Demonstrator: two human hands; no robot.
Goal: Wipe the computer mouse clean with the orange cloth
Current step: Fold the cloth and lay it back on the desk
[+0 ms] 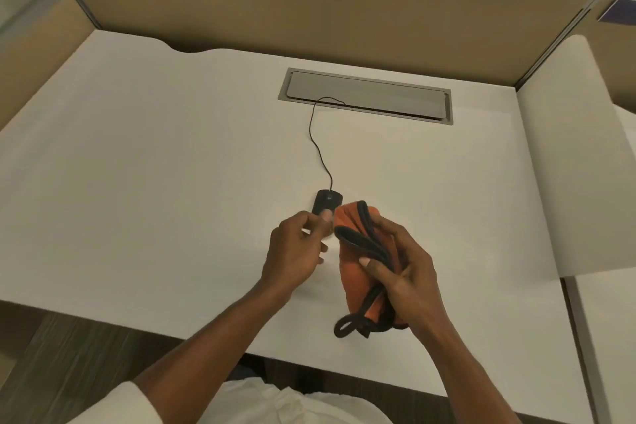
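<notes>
On the white desk [137, 165] inside a beige cubicle, the black computer mouse [327, 204] lies in front of the person, on its cable [320, 148]. The left hand [296, 251] curls around its near end, thumb on top; the right hand [409, 272] grips the bunched orange cloth [354, 272] just beside it. I judge that the wiping has not yet begun, so all of it is left.

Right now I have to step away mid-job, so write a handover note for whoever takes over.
Left hand: fingertip on the mouse's near end; full grip unclear.
Right hand: holds the bunched orange cloth, right beside the mouse.
Mouse lies on the desk, its cable running to the desk hatch.
Done: cloth in hand.
Left: the wiping; no wiped surface can be judged yet.
</notes>
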